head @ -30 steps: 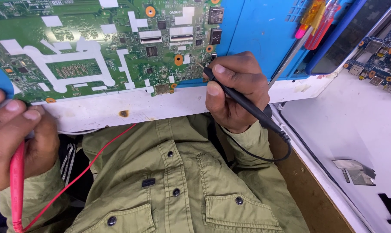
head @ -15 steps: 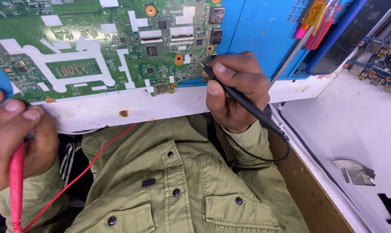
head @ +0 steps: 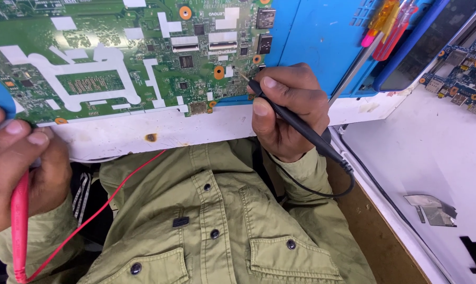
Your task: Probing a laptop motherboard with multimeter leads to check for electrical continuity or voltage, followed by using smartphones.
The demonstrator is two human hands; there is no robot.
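Observation:
A green circuit board (head: 117,58) lies on a blue mat (head: 322,42) at the white bench edge. My right hand (head: 290,110) grips a black test probe (head: 296,123) like a pen, its metal tip touching the board's lower right corner near an orange-ringed hole. A black lead runs from it down past my sleeve. My left hand (head: 17,163) is closed around a red test probe (head: 20,226) at the board's lower left edge; its tip is hidden by my fingers. A red lead (head: 112,194) loops across my olive shirt.
Orange and pink-handled screwdrivers (head: 387,23) lie on the mat at the upper right. Another blue circuit board (head: 458,68) sits at the far right. A scrap of silver foil (head: 432,208) rests on the white side surface (head: 432,152). A burn mark (head: 151,138) dots the bench edge.

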